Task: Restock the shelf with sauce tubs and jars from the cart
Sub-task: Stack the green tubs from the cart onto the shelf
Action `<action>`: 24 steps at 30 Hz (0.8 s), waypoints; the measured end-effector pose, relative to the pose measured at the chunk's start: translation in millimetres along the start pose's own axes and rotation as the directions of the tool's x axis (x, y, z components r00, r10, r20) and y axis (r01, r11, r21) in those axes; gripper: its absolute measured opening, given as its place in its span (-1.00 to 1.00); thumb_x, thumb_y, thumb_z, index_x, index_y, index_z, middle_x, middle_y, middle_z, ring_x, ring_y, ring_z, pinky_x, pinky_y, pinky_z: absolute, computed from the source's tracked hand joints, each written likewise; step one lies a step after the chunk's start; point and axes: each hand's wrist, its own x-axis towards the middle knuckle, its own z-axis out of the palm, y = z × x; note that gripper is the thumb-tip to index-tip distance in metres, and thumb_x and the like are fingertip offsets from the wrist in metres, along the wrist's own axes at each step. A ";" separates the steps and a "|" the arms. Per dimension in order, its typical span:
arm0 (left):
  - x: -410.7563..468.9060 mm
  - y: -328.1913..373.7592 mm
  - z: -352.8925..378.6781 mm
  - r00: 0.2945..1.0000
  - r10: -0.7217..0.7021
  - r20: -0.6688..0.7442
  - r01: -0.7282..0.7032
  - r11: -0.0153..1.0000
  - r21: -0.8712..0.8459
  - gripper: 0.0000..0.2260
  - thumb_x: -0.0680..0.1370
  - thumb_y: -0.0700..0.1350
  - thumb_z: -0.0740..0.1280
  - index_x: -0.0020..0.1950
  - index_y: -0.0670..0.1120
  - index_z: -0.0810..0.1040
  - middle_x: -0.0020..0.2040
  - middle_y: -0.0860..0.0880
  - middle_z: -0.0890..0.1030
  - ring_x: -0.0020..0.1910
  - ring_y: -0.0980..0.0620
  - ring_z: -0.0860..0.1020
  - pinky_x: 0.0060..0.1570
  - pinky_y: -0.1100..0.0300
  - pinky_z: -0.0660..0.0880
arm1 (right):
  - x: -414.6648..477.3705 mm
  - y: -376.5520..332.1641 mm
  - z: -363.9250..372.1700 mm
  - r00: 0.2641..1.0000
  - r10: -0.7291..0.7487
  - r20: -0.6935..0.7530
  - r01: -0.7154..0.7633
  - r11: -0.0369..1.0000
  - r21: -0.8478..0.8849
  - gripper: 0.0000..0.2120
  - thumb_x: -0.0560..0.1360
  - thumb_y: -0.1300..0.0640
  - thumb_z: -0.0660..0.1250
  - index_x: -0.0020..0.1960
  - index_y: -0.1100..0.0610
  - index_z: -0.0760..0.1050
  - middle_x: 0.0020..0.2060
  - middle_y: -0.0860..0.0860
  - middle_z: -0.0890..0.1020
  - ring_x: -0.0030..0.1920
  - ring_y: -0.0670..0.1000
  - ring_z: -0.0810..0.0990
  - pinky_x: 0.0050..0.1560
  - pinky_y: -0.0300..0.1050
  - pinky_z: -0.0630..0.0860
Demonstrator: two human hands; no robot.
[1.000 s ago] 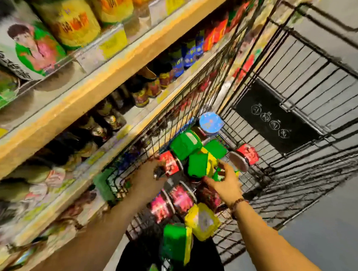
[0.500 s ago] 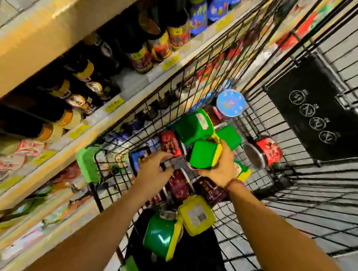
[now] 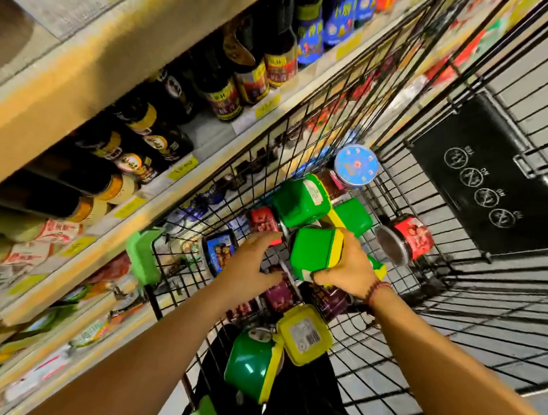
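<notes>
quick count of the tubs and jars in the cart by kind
green tubs with yellow lids: 6
red-label jars: 2
blue-lid jar: 1
purple-label jars: 2 in view, partly hidden under the hands
total: 11 at least; more may be hidden
</notes>
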 end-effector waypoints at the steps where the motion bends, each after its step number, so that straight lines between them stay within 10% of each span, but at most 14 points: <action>1: -1.2 3.3 -2.8 0.999 0.021 0.033 -0.021 1.000 0.017 -0.28 0.45 -0.09 0.43 0.51 0.05 0.14 0.51 0.01 0.13 0.47 0.05 0.15 0.36 0.24 0.16 | -6.3 -6.2 -2.8 0.999 -0.013 0.033 0.011 0.999 0.038 0.03 -0.01 0.05 0.56 0.39 0.07 0.21 0.15 0.01 0.47 0.16 0.05 0.50 0.12 -0.04 0.52; 7: -5.4 19.6 -21.1 0.983 0.094 0.157 -0.116 0.983 0.139 0.01 0.28 0.02 0.57 0.54 0.05 0.00 0.52 0.04 0.09 0.48 0.06 0.11 0.41 0.21 0.07 | -36.7 -60.2 -15.9 0.941 -0.189 0.282 0.115 0.959 0.259 -0.18 0.08 0.25 0.49 0.30 0.08 0.31 0.03 -0.07 0.56 0.03 -0.12 0.57 -0.05 -0.27 0.55; 14: -17.3 16.6 -35.5 0.986 -0.009 0.167 0.058 0.956 -0.289 -0.11 0.16 -0.10 0.64 0.40 0.06 0.28 0.26 0.09 0.48 0.23 0.08 0.48 0.25 0.08 0.44 | -41.9 -81.2 -12.4 0.905 -0.232 0.356 0.080 0.915 0.394 -0.37 0.25 0.23 0.50 0.30 0.09 0.43 0.10 -0.07 0.60 0.11 -0.13 0.59 0.10 -0.30 0.50; 17: -20.5 9.2 -36.7 0.971 -0.107 0.213 0.202 0.843 -0.498 -0.27 0.25 -0.23 0.58 0.34 0.01 0.35 0.18 0.02 0.56 0.15 0.05 0.54 0.18 0.06 0.49 | -33.7 -77.0 -7.3 0.922 -0.120 0.369 -0.041 0.916 0.399 -0.42 0.36 -0.01 0.44 0.35 0.03 0.42 0.31 -0.01 0.50 0.32 -0.05 0.46 0.35 -0.15 0.37; 20: -19.6 1.2 -34.2 0.959 -0.165 0.229 0.278 0.692 -0.666 -0.21 0.14 -0.08 0.62 0.32 -0.03 0.42 0.19 -0.05 0.59 0.18 -0.07 0.55 0.27 -0.07 0.43 | -24.3 -75.1 -1.4 0.927 -0.022 0.374 -0.139 0.907 0.397 -0.67 0.57 -0.02 0.24 0.31 0.02 0.42 0.35 0.08 0.46 0.37 0.07 0.42 0.08 -0.46 0.39; 24: -20.1 -5.6 -32.1 0.957 -0.216 0.194 0.275 0.464 -0.842 -0.21 0.05 -0.04 0.55 0.27 -0.13 0.46 0.15 -0.12 0.62 0.17 -0.11 0.55 0.32 -0.03 0.38 | -10.6 -79.3 8.6 0.938 0.019 0.345 -0.221 0.801 0.556 -0.58 0.47 -0.09 0.35 0.21 0.15 0.51 0.10 0.15 0.60 -0.04 -0.01 0.61 -0.22 -0.25 0.58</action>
